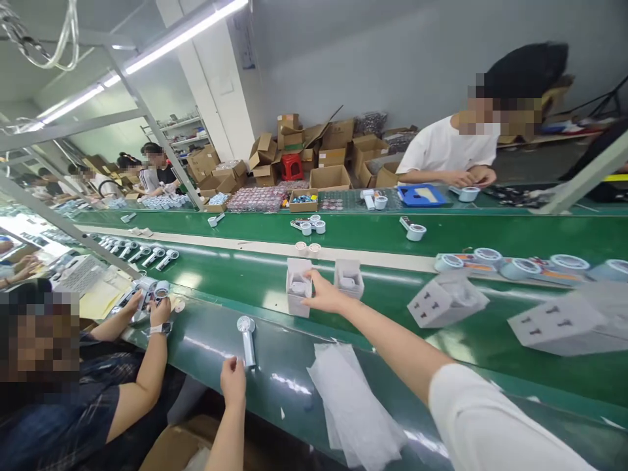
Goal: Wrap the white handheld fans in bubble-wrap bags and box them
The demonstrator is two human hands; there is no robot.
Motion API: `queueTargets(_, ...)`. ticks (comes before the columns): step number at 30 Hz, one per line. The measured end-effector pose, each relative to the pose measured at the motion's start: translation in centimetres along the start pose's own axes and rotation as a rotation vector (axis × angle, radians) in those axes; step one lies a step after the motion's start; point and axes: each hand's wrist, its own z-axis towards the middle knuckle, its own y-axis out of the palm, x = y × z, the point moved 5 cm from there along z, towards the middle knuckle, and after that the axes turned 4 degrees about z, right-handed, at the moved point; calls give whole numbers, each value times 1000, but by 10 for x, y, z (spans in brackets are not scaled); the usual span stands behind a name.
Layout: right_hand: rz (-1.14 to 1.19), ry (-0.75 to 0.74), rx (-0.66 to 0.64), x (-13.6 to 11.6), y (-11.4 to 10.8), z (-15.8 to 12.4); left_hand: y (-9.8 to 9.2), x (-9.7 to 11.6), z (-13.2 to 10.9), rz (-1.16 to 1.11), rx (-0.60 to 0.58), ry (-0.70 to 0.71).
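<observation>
My right hand [322,296] reaches out over the green conveyor belt [245,275] and touches a small white open box [297,286] that stands on the belt; its fingers rest against the box's right side. A second white box [348,278] stands just right of it. My left hand [232,379] lies at the near edge of the dark green bench, fingers curled, next to the handle of a small white hand-held fan [246,338] lying there. A clear plastic bag [350,405] lies flat on the bench between my arms.
White boxes [446,299] lie blurred on the belt at right. A person at left handles fans [147,292]. Another person [454,154] works across the line. Pale blue fans [520,267] line the far belt; cardboard boxes [314,154] pile behind.
</observation>
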Motion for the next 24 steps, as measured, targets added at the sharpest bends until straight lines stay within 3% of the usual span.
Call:
queueTargets(3, -1, -19, 5, 10, 33, 65, 8, -16, 27, 77, -10, -19)
queueTargets(6, -1, -10, -3, 26, 53, 102, 27, -17, 38, 254, -85, 32)
queueTargets(10, -7, 12, -8, 45, 58, 115, 48, -9, 41, 242, -218, 130)
queueTargets(14, -7, -4, -10, 46, 47, 111, 57, -6, 37, 66, -312, 81)
queueTargets(19, 7, -26, 76, 25, 28, 84, 67, 6, -3, -737, -479, -255)
queueTargets(22, 120, 71, 265, 22, 28, 24, 73, 37, -49, -961, -682, -259)
queueTargets(24, 354, 307, 183, 29, 48, -29, 78, 61, -85, -979, -852, -195)
